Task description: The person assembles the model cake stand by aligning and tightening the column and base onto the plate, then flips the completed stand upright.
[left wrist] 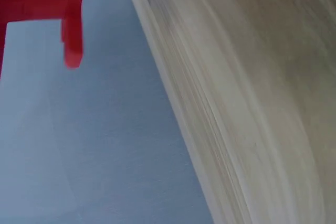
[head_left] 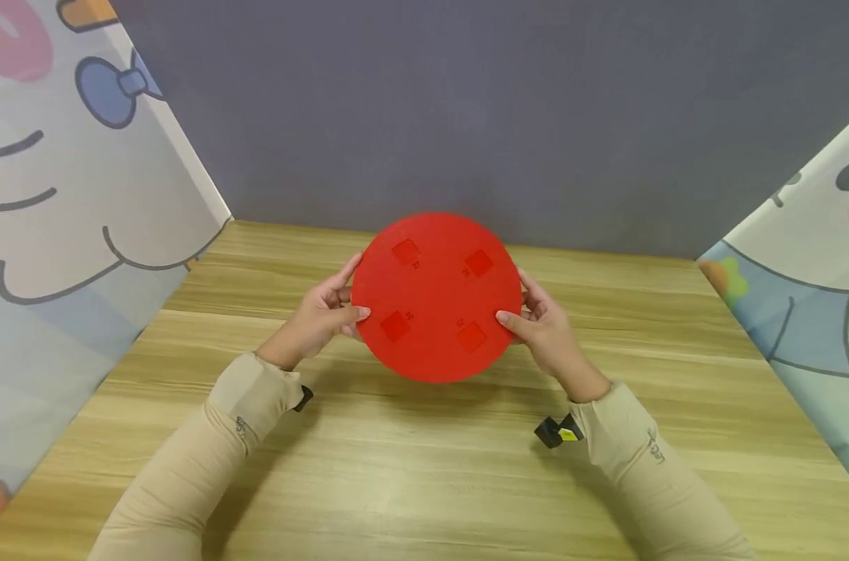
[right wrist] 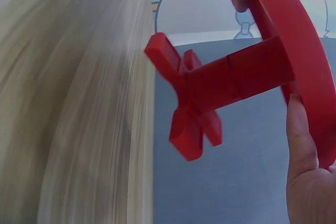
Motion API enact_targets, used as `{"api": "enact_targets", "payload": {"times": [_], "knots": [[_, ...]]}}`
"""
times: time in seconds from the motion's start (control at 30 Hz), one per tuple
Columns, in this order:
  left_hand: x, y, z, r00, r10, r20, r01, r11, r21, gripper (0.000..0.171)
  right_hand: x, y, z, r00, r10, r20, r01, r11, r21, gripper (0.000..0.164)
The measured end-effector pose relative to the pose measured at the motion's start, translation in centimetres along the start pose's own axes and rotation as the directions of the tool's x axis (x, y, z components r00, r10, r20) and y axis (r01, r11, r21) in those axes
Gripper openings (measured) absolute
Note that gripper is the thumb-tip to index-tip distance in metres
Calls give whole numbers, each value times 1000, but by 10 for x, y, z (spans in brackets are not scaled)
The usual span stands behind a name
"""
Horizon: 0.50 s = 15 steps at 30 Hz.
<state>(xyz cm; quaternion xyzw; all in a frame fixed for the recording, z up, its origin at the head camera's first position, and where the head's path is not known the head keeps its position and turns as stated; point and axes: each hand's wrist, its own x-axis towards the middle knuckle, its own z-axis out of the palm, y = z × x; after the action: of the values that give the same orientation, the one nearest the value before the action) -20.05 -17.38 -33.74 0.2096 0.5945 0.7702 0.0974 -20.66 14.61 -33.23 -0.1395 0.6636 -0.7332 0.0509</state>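
Note:
Both hands hold up a red round-topped pedestal table, small enough to span between them. Its disc has several shallow diamond-shaped recesses with small marks beside them. My left hand grips the left rim, thumb over the face and fingers behind. On the opposite rim, my right hand does the same. Below the disc, the right wrist view reveals a thick column ending in a cross-shaped foot, off the wooden surface. Part of the column and foot shows in the left wrist view, where no hand appears.
A wood-grain tabletop lies under the arms. A dark grey panel stands along its back edge. Cartoon-printed panels flank it at the left and right.

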Motion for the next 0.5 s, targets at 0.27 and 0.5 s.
{"api": "enact_targets", "payload": {"times": [0.27, 0.5], "knots": [[1, 3, -2, 996, -80, 28, 82, 992, -95, 84, 5, -4, 2, 998, 57, 14, -58, 992, 113, 80], [7, 12, 7, 971, -227, -72, 215, 967, -138, 86, 11, -9, 2, 994, 88, 60, -99, 972, 215, 82]]}}
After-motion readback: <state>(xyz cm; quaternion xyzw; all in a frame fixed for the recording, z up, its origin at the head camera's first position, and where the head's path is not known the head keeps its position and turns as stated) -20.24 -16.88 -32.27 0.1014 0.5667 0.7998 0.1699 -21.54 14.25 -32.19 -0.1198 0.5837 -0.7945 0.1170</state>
